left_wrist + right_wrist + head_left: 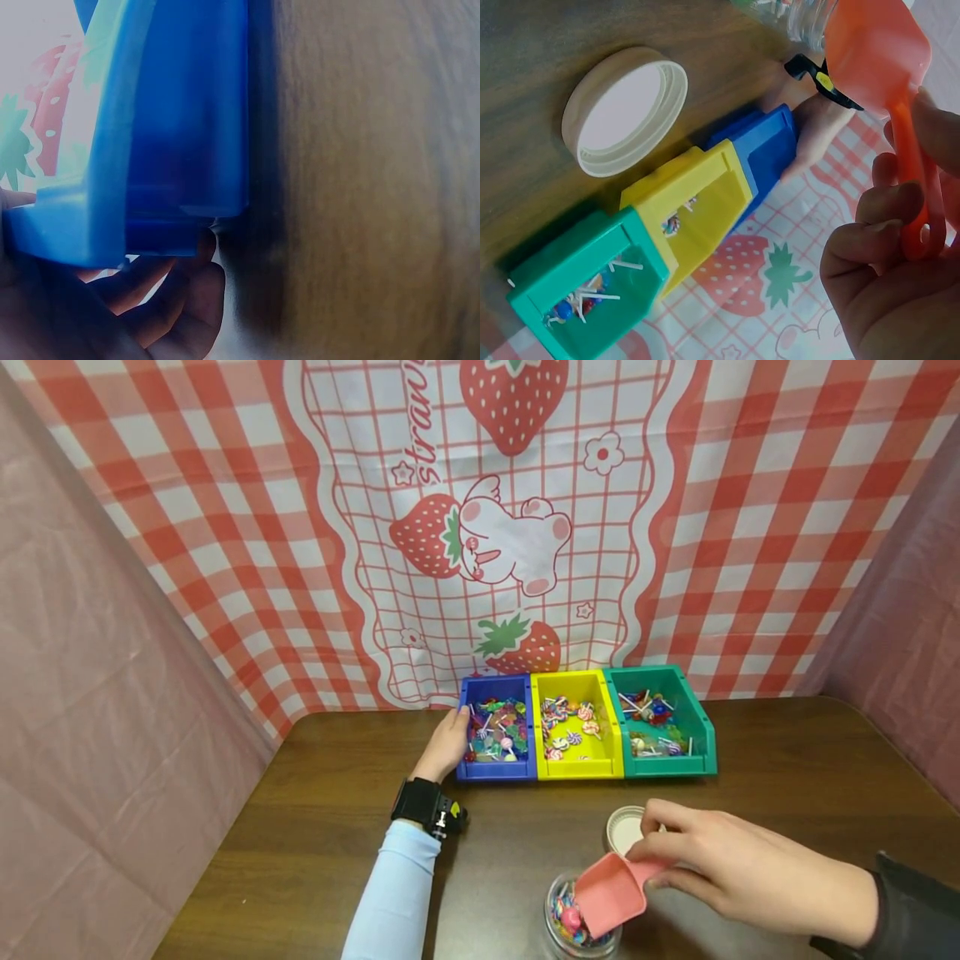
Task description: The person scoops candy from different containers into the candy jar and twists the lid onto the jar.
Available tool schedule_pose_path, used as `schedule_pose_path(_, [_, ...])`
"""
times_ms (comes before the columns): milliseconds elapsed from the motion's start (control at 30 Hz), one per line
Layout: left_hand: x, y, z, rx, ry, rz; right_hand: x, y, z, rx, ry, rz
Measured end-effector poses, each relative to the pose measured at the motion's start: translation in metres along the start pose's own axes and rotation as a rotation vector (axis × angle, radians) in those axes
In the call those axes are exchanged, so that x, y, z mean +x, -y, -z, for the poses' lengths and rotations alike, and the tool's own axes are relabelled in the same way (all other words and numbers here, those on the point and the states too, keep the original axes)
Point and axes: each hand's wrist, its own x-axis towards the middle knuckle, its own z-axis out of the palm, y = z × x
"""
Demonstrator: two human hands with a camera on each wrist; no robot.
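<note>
My right hand (720, 860) pinches the handle of a pink scoop (611, 893) tilted over the mouth of a glass jar (555, 935). Colourful wrapped candies and a pink ball-shaped one show in the jar beneath the scoop's lip. In the right wrist view the scoop (877, 52) has its handle between thumb and curled fingers. At the back, my left hand (448, 743) grips the left side of a blue bin (495, 770) holding candies and lollipops. The left wrist view shows the fingers (191, 300) bent by the bin's wall (184, 112).
A yellow bin (577, 768) and a green bin (667, 766), both with lollipops, adjoin the blue one in a row. A round whitish lid (624, 831) lies just behind the jar. Behind the wooden table (300, 827) hangs a checked strawberry cloth (525, 627).
</note>
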Motion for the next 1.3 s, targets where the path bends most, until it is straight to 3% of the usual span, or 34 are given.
schedule_pose_path(267, [0.001, 0.000, -0.001, 0.006, -0.014, -0.014, 0.018, -0.004, 0.023, -0.062, -0.068, -0.026])
schedule_pose_path(467, [0.003, 0.001, 0.004, 0.018, -0.013, -0.010, 0.059, -0.024, 0.028, -0.224, -0.122, -0.137])
schedule_pose_path(733, [0.000, 0.000, 0.001, 0.004, -0.008, 0.002, 0.128, -0.058, -0.004, -0.318, 0.001, -0.261])
schedule_pose_path(1033, [0.001, -0.001, -0.002, -0.014, -0.003, -0.007, 0.178, -0.075, -0.039, -0.426, 0.085, -0.213])
schedule_pose_path(1133, [0.001, -0.001, -0.001, -0.012, -0.015, -0.014, 0.188, -0.081, -0.046, -0.393, 0.142, -0.259])
schedule_pose_path(1300, [0.002, 0.001, -0.001, -0.012, -0.015, -0.021, 0.196, -0.094, -0.057, -0.210, 0.206, -0.413])
